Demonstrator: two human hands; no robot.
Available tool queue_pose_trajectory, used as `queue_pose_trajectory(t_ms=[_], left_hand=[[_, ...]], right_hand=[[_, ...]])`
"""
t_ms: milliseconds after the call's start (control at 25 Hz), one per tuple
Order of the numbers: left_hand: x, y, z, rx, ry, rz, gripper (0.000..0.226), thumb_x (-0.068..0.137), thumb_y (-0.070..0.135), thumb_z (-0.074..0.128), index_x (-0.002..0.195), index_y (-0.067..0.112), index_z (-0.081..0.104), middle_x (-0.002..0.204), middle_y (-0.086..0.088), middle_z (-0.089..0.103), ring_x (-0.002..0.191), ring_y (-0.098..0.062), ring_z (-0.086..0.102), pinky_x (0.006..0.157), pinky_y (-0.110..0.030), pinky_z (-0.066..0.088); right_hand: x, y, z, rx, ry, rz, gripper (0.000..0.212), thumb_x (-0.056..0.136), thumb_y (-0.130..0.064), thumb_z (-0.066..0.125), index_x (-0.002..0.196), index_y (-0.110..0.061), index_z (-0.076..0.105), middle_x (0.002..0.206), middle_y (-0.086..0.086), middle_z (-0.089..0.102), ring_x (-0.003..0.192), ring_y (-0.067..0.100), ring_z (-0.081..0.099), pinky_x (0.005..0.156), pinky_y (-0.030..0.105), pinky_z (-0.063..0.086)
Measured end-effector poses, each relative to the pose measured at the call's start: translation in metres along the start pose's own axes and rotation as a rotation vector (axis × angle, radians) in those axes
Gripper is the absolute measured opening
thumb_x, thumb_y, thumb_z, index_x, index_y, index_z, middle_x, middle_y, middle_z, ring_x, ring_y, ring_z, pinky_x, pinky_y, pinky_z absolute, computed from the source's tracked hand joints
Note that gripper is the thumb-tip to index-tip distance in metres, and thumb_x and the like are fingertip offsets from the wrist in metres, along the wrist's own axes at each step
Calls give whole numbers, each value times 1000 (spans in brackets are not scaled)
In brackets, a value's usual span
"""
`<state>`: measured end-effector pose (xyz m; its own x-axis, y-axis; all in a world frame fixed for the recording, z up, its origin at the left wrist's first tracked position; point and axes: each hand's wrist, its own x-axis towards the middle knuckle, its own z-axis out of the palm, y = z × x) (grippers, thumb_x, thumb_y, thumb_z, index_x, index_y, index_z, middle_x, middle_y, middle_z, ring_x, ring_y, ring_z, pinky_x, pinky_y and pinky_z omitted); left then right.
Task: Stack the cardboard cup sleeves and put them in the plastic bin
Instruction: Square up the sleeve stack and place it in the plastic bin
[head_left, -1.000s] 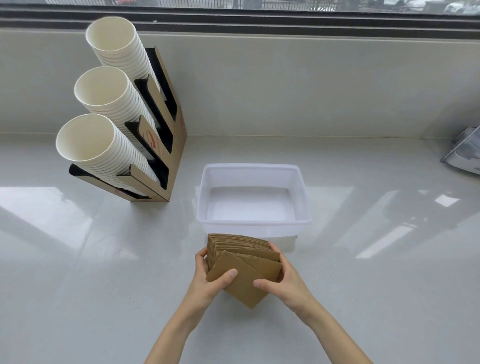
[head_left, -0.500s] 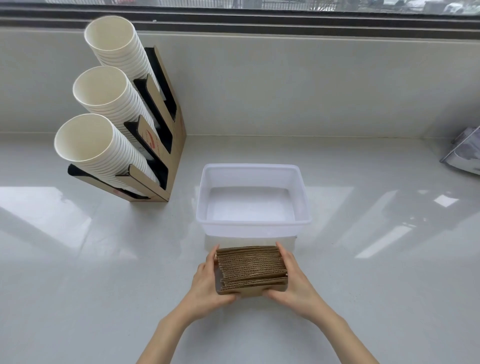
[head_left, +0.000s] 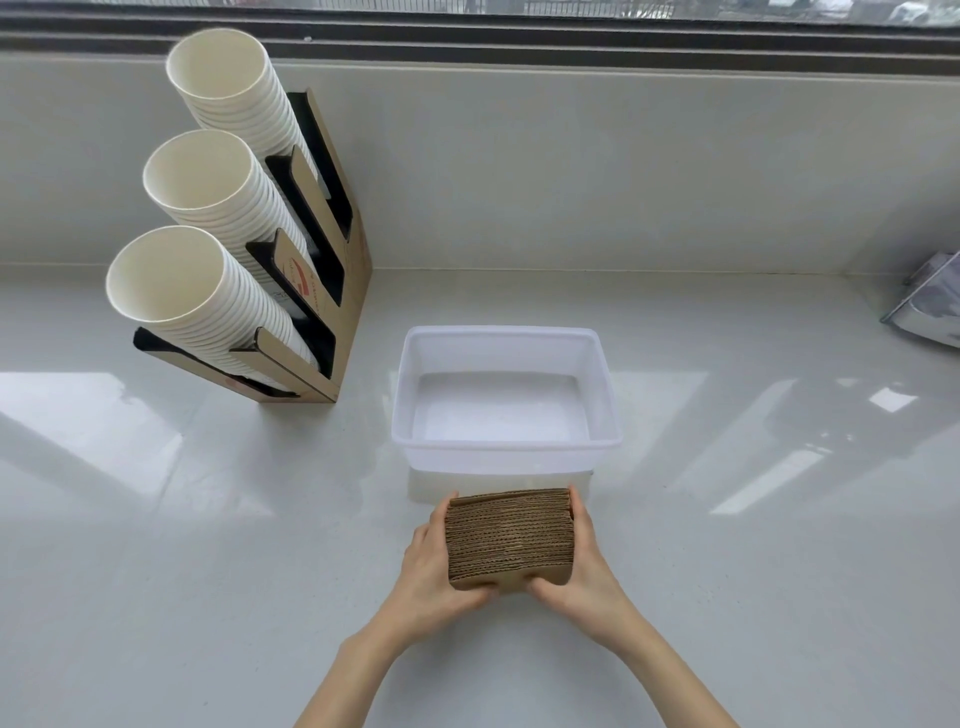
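A squared-up stack of brown cardboard cup sleeves (head_left: 511, 538) stands on edge just in front of the white plastic bin (head_left: 506, 448). My left hand (head_left: 428, 564) presses against the stack's left side with the thumb under its near face. On the right side my right hand (head_left: 579, 564) grips it the same way. The bin holds nothing and its near wall almost touches the stack's far edge.
A cardboard cup holder (head_left: 311, 291) with three tilted columns of white paper cups (head_left: 208, 291) stands at the back left. A grey object (head_left: 930, 301) lies at the right edge. The white counter ends at a low wall under the window.
A loose sleeve that lay askew on the front of the pile has been pushed flush. The stack is now squared between both hands and sits slightly nearer me.
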<state>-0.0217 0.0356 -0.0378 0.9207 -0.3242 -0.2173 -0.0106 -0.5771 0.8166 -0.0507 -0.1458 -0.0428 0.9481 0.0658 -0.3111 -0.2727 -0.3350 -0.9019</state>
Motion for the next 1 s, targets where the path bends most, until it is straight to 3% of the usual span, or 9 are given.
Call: queue_pose_trajectory(t_ms=[160,240,280,360,480,560,680,760,1000], left_hand=[[-1,-2,-8,11,-75,-53,117,43,54,56,141,20,3,131,7,34,130,-16,27,108,-27,24],[0,-4,-9,39,-102,-66,118,43,55,53,142,19,0,137,1,34,132,-18,24,109,-28,23],[0,-4,-8,64,-102,-70,117,44,55,51,142,18,0,141,-1,33,133,-19,23,109,-28,22],[-1,-2,-4,100,-59,-51,113,46,56,49,142,15,6,143,1,31,133,-21,25,108,-29,23],[-2,5,-6,86,63,0,92,50,49,55,133,20,27,120,12,41,122,-19,39,95,-26,31],[-2,5,-11,98,69,-5,92,51,47,57,133,21,26,117,15,38,120,-18,39,94,-25,29],[-1,-1,-15,148,-18,-72,112,49,50,60,141,19,3,133,3,39,128,-21,32,109,-34,25],[-2,-1,-18,127,-78,-79,118,45,53,55,141,20,-5,129,5,37,125,-18,32,111,-34,23],[-1,-18,-22,24,-78,-70,90,52,48,64,131,32,25,126,10,48,122,-11,40,108,-37,31]], right_hand=[[-2,6,-13,-10,-61,5,107,71,-17,69,142,-26,-11,142,-11,22,133,6,29,102,8,28],[-4,7,-20,-1,-80,-9,93,76,-8,64,140,-30,0,142,-12,26,131,3,34,99,0,30],[-4,7,-20,-16,-75,-24,86,75,-10,62,139,-30,8,141,-10,31,130,1,36,104,5,31],[-6,8,-17,-35,-48,-47,78,75,-13,56,142,-25,17,137,-6,36,125,-3,40,111,19,32],[-5,8,-14,-28,-15,-70,73,80,-4,58,140,-26,22,132,-7,40,117,-12,43,97,5,37],[-1,6,-16,-43,-5,-80,74,80,-2,61,135,-32,20,130,-15,40,116,-19,40,91,-2,35],[3,7,-14,-82,-47,-62,81,80,-5,62,134,-37,12,131,-13,37,119,-7,43,92,-4,33],[4,8,-13,-99,-60,-52,86,79,-4,61,139,-34,7,133,-7,34,122,5,44,94,-4,31],[4,6,-14,-139,-76,-52,81,78,-5,61,142,-25,17,130,-2,35,119,4,44,91,-6,29]])
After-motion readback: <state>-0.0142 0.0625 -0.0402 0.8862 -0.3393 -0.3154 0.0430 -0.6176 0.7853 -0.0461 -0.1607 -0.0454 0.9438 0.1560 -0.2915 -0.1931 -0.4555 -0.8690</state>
